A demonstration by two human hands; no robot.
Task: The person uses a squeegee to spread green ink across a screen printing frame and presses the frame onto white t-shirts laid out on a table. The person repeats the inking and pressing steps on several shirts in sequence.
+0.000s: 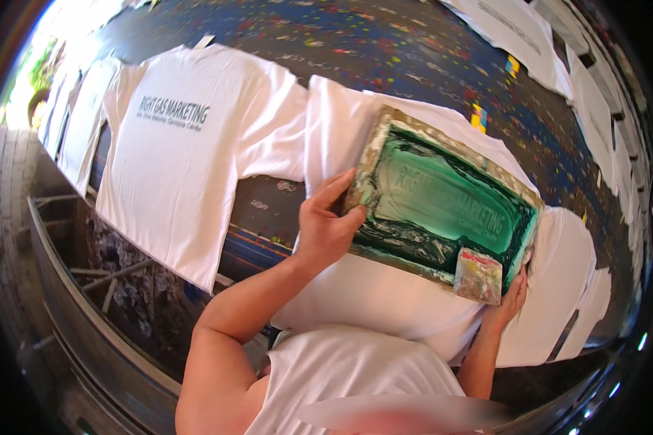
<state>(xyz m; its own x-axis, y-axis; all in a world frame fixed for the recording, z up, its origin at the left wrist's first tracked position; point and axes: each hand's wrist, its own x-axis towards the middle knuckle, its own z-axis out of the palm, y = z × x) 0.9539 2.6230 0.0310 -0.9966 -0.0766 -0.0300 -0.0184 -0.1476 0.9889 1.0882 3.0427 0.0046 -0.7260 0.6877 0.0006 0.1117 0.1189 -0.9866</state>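
A screen printing frame (450, 134) with a worn, paint-crusted rim is tilted over a white T-shirt (334, 119) on the long table. Its green mesh (432, 181) shows faint lettering and dark green ink pooled along the edges. My left hand (330, 221) grips the frame's left side, thumb on top. At the right end my right hand (511, 293) holds the rim, with its fingers partly hidden. Next to that hand, a paint-stained squeegee (479, 275) rests in the frame's near right corner. I cannot tell whether the frame touches the shirt.
On the left lies a white T-shirt with dark print (170, 109), with more shirts beyond it. Other white shirts (559, 290) lie to the right and along the far side. Yellow-and-blue tags (479, 118) sit on the paint-spotted table (384, 51). A metal rail (72, 297) runs at the lower left.
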